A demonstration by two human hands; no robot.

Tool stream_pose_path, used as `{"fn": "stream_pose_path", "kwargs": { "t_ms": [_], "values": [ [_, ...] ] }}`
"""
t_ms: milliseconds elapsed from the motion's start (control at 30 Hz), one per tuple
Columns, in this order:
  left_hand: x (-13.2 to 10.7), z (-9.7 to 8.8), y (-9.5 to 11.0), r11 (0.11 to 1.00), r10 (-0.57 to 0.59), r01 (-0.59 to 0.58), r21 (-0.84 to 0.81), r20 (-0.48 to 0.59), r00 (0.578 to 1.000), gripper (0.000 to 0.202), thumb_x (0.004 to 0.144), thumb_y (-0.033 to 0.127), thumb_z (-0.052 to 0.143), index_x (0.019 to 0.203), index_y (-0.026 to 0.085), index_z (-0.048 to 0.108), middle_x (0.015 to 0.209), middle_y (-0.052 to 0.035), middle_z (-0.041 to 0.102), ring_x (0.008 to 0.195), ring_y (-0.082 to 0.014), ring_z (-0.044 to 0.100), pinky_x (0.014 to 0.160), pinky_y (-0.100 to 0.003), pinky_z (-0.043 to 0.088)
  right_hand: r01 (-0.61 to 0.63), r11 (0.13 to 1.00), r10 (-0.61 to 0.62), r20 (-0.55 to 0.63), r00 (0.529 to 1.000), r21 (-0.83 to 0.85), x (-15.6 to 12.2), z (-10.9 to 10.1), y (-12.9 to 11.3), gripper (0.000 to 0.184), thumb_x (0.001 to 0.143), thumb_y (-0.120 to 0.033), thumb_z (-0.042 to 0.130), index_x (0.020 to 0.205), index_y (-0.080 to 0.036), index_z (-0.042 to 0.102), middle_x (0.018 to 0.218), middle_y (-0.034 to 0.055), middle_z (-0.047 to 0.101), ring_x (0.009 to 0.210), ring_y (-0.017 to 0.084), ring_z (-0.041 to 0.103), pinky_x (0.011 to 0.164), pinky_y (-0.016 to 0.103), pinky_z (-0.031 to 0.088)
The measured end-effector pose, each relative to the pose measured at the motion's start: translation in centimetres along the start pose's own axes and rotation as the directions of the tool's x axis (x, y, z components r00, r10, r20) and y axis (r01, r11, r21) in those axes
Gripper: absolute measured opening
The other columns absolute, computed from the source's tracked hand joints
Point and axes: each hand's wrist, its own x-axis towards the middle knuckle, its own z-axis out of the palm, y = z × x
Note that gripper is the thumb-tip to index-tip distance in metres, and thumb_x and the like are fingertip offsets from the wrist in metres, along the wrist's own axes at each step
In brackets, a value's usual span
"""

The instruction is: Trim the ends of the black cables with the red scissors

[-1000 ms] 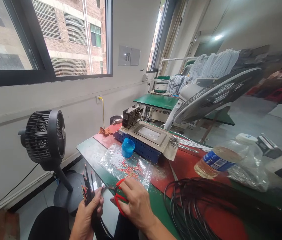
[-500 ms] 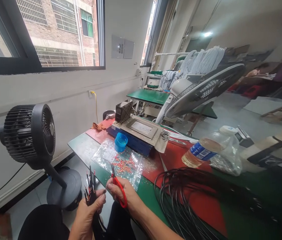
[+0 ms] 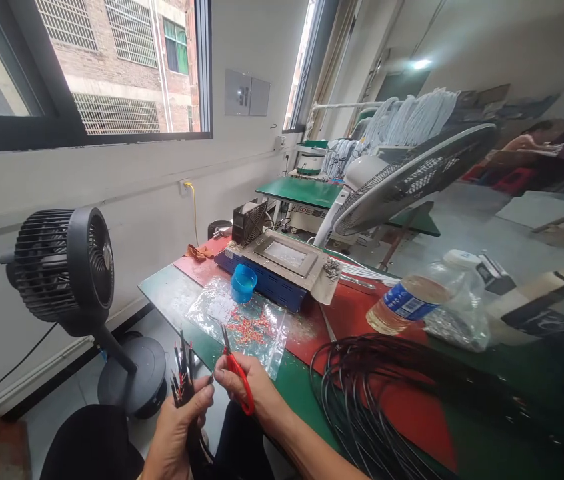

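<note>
My left hand (image 3: pixel 179 417) is closed round a bundle of black cables (image 3: pixel 182 373), whose stripped ends with red and dark inner wires point upward. In my right hand (image 3: pixel 249 387) are red-handled scissors (image 3: pixel 240 375), blades up. The right thumb and fingertips meet the left fingertips at a wire end too small to make out clearly. Beyond the hands, a clear plastic bag (image 3: pixel 212 303) lies flat on the table, with many small red and yellowish scraps (image 3: pixel 252 328) on it. A blue plastic cup (image 3: pixel 243 285) stands at the bag's far side.
A blue solder pot-like machine (image 3: pixel 282 263) with a small fan sits behind the cup. Coiled black cables (image 3: pixel 357 400) lie at right, near a labelled bottle (image 3: pixel 405 305). A black fan (image 3: pixel 69 273) stands left; a large white fan (image 3: pixel 407 180) rises behind the table.
The view has shifted very slightly. Both hands stay close together, with the cable bundle and scissors held as before; the fingertips have barely moved.
</note>
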Motion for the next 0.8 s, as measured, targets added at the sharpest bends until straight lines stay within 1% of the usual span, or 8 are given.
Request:
{"fn": "stream_pose_path", "kwargs": {
  "t_ms": [267,467,567,633,667,700,733,800],
  "values": [
    [-1.0,0.7,0.5,0.999,0.014,-0.018,0.044,0.082,0.997,0.029,0.049,0.031,0.076,0.070,0.012,0.069,0.051,0.0009,0.052,0.050,-0.0083,0.037,0.050,-0.022,0.029,-0.179,0.965,0.154,0.137,0.979,0.192,0.0,0.0,-0.2,0.033,0.069,-0.043,0.060,0.057,-0.014,0.048,0.044,-0.0053,0.042,0.036,0.005,0.038,0.036,0.018,0.026],
    [-1.9,1.5,1.0,0.998,0.064,-0.067,0.007,0.210,0.976,0.020,0.050,0.026,0.076,0.064,0.012,0.072,0.050,-0.0023,0.057,0.047,-0.0096,0.032,0.047,-0.025,0.026,-0.450,0.858,0.389,0.259,0.884,0.248,0.1,-0.3,0.4,0.030,0.065,-0.041,0.060,0.057,-0.015,0.046,0.044,-0.0056,0.042,0.032,0.006,0.041,0.031,0.017,0.024],
    [-1.6,1.1,0.6,0.999,0.053,-0.054,-0.003,0.201,0.978,0.021,0.050,0.026,0.077,0.065,0.012,0.071,0.050,-0.0006,0.054,0.048,-0.0091,0.034,0.046,-0.023,0.028,-0.449,0.877,0.399,0.262,0.879,0.169,0.0,-0.2,0.3,0.034,0.068,-0.047,0.056,0.058,-0.016,0.045,0.046,-0.0059,0.041,0.033,0.006,0.037,0.033,0.018,0.022],
    [-1.1,0.6,0.5,0.999,0.011,-0.007,-0.032,0.118,0.993,0.024,0.052,0.027,0.076,0.070,0.012,0.069,0.052,0.0009,0.052,0.051,-0.0083,0.039,0.047,-0.020,0.032,-0.296,0.955,0.293,0.171,0.940,-0.009,-0.1,-0.1,-0.3,0.042,0.073,-0.055,0.048,0.059,-0.016,0.045,0.047,-0.0052,0.039,0.036,0.006,0.036,0.037,0.020,0.024],
    [-0.9,0.4,0.5,0.998,-0.015,0.018,-0.056,0.064,0.998,0.026,0.053,0.027,0.076,0.074,0.013,0.069,0.054,0.0012,0.052,0.052,-0.0082,0.042,0.049,-0.019,0.034,-0.167,0.973,0.184,0.098,0.978,-0.159,-0.2,-0.1,-0.6,0.044,0.074,-0.058,0.047,0.059,-0.016,0.045,0.050,-0.0043,0.040,0.041,0.007,0.037,0.041,0.021,0.026],
    [-0.6,0.1,0.6,0.996,-0.034,0.035,-0.087,0.016,0.999,0.028,0.055,0.026,0.075,0.078,0.013,0.068,0.056,0.0012,0.052,0.054,-0.0079,0.044,0.050,-0.018,0.036,-0.021,0.940,0.034,0.033,0.999,-0.339,-0.3,-0.1,-1.0,0.044,0.074,-0.058,0.049,0.061,-0.016,0.047,0.054,-0.0032,0.042,0.047,0.008,0.039,0.046,0.022,0.028],
    [-0.4,-0.1,0.7,0.992,-0.041,0.039,-0.122,-0.017,0.999,0.029,0.056,0.025,0.074,0.082,0.013,0.067,0.058,0.0010,0.053,0.056,-0.0077,0.046,0.051,-0.017,0.037,0.111,0.848,-0.131,-0.002,0.991,-0.519,-0.4,-0.1,-1.3,0.042,0.072,-0.057,0.053,0.063,-0.016,0.049,0.058,-0.0021,0.045,0.053,0.010,0.041,0.050,0.023,0.028],
    [-0.1,-0.5,1.0,0.981,-0.021,0.016,-0.193,-0.024,0.999,0.030,0.059,0.022,0.073,0.087,0.012,0.066,0.060,0.0014,0.052,0.055,-0.0066,0.046,0.050,-0.016,0.038,0.279,0.571,-0.398,0.037,0.917,-0.772,-0.5,-0.2,-1.8,0.036,0.069,-0.052,0.060,0.068,-0.017,0.052,0.067,-0.0001,0.049,0.064,0.012,0.042,0.056,0.024,0.028]
  ]
}}
